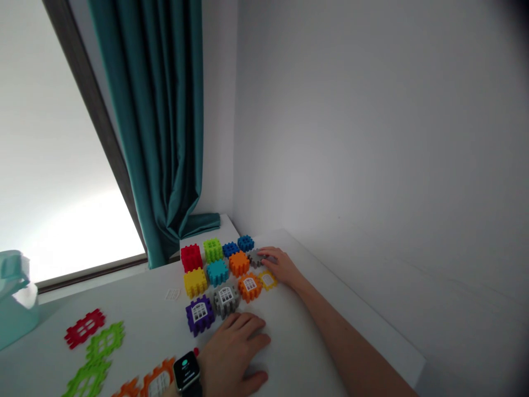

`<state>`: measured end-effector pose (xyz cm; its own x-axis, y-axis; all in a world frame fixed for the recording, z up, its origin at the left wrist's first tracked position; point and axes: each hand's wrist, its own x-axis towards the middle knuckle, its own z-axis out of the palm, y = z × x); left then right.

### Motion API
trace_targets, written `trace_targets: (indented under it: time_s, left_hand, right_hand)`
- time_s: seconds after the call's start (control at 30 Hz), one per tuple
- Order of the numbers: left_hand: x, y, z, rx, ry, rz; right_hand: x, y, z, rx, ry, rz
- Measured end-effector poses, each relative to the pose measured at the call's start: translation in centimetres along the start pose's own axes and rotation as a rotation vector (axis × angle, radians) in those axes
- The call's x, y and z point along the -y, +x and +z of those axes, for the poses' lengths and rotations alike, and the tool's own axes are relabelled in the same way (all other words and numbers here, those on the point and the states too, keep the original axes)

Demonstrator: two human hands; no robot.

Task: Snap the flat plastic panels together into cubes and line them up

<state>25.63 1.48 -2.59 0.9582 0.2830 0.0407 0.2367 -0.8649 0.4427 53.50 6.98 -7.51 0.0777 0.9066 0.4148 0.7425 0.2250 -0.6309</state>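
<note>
My left hand, with a watch at the wrist, lies palm down with its fingers spread. Its knuckles are close to a grey stack of interlocking tiles with a white window insert, and to a purple stack. Farther off, my right hand has its fingertips closed at the edge of a smaller grey stack of tiles. Just below that hand lies a flat yellow tile with a window. Beside it stand an orange stack with a white window and a plain orange one.
More stacks stand in rows: red, lime, yellow, light blue and dark blue. Loose red, green and orange tiles lie left. A teal container stands far left.
</note>
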Motion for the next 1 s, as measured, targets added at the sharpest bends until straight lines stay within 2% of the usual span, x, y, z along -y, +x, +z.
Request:
trace_targets:
  time_s: [0.63,0.9,1.0]
  left_hand:
    - [-0.6,-0.3,-0.8,0.049,-0.016,-0.019]
    - [-0.1,-0.3,-0.8,0.040,-0.024,0.013]
    - [-0.1,-0.3,-1.3,0.000,-0.030,0.012]
  right_hand:
    - [0.0,-0.1,0.1,0.010,-0.004,0.010]
    - [0.4,-0.5,-0.2,-0.073,0.003,0.005]
    - [1.2,-1.1,-0.5,-0.113,0.002,-0.011]
